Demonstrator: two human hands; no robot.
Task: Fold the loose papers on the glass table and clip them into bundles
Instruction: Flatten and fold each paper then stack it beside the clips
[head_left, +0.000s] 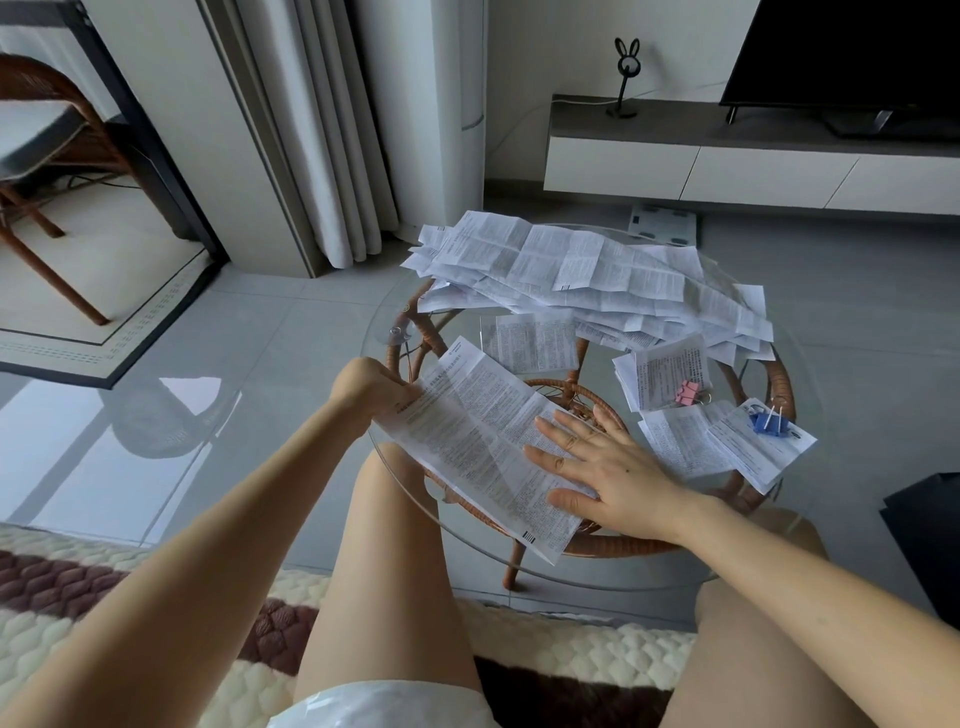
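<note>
Left hand (371, 387), centre-left of frame: curled shut, pinching the far-left end of a long printed sheet (483, 441). Right hand (602, 467), just right of centre: spread wide and flat, palm down, fingers (558, 423) fanned over the near-right part of that same sheet, pressing it to the worktop (810, 384).

Sheet: thin white paper, dense small print, creased into panels, lying diagonally from centre toward lower centre, one corner past the glass rim.

Worktop: round, clear glass on a woven rattan base, brown legs showing through.

Upper centre: one sprawling heap of loose papers (587, 275), crinkled and fold-marked, too many to count. Below it, one small folded leaflet (530, 340) lying alone.

Right of centre: two clipped bundles. One held by a pink binder clip (688, 392); the other, nearer the right edge, by a blue binder clip (768, 422) with its wire arms up. Between them, one folded stack (680, 441), no clip visible on it.

Bottom of frame: quilted cream and brown cushion.
</note>
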